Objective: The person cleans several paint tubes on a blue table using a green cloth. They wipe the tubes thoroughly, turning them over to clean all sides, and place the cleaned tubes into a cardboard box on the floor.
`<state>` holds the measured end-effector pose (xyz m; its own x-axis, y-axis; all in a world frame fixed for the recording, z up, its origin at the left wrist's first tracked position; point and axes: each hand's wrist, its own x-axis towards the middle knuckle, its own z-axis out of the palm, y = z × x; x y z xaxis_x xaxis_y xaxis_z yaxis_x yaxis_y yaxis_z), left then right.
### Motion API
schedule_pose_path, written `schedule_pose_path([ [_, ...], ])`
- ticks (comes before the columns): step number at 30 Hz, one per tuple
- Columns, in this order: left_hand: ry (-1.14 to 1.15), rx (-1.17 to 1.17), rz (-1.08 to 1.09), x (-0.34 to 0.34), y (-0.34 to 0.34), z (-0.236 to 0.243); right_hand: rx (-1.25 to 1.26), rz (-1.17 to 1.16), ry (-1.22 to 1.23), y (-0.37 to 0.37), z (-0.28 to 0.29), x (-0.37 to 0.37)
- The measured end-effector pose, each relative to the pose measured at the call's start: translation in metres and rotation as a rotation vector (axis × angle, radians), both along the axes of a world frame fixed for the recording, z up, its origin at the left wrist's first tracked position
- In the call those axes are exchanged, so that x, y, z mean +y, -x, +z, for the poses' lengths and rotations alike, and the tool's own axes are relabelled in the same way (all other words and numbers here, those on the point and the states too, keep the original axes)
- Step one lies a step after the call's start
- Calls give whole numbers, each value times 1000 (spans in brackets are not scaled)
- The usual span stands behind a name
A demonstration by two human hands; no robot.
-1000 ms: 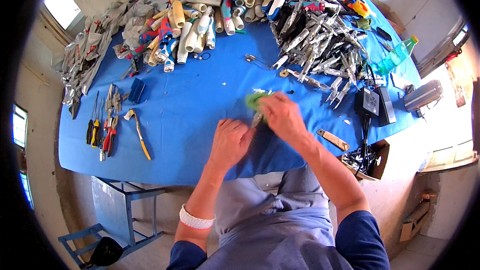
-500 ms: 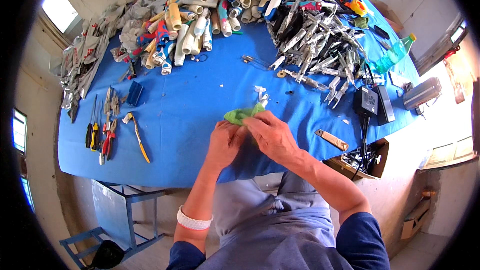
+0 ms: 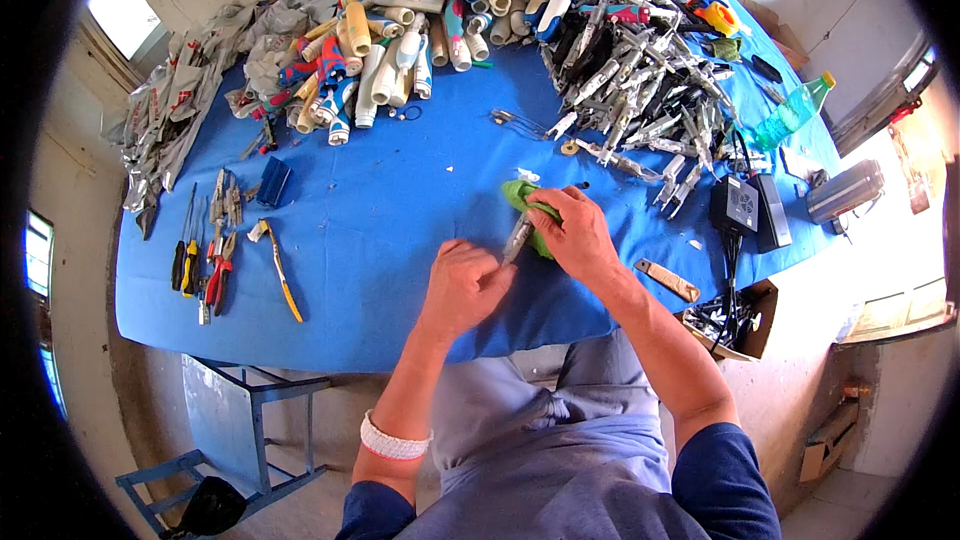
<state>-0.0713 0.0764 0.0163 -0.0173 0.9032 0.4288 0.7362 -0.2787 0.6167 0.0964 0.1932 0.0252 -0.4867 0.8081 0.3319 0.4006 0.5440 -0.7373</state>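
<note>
My left hand [image 3: 463, 285] is closed on the lower end of a slim silver-grey part [image 3: 517, 235], which slants up toward my right. My right hand [image 3: 577, 235] pinches a crumpled green cloth [image 3: 519, 194] at the part's upper end, with some cloth hanging behind the fingers. A small white piece [image 3: 529, 175] lies on the blue tablecloth [image 3: 390, 200] just beyond the cloth.
Hollow casings [image 3: 380, 70] and wrinkled grey wrappers [image 3: 170, 120] fill the back left; metal assemblies [image 3: 630, 90] heap at back right. Tools [image 3: 205, 250] lie left. At right are black adapters [image 3: 740, 205], a green bottle [image 3: 795, 110], a blade [image 3: 665, 279] and a box [image 3: 735, 320].
My right hand and the cloth have moved up and right since half a second ago, exposing the silver part between my hands. My left hand has shifted only slightly.
</note>
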Motion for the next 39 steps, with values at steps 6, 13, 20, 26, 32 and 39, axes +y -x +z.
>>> schedule_pose_path([
  [6,-1,45,15,1,-2,0,-18,190,-84,4,2,-21],
  [13,-30,42,10,2,-1,-1,-183,-43,-144,8,-4,38],
  [20,-73,17,1,1,-1,-4,-51,-8,-36,-4,-5,28],
  [26,-48,25,9,1,-3,-1,110,-50,56,-18,10,23],
  [32,-52,26,3,0,-5,4,-88,222,-176,8,11,-10],
  [39,-76,36,-21,0,-1,-2,-141,20,-109,-11,8,26],
])
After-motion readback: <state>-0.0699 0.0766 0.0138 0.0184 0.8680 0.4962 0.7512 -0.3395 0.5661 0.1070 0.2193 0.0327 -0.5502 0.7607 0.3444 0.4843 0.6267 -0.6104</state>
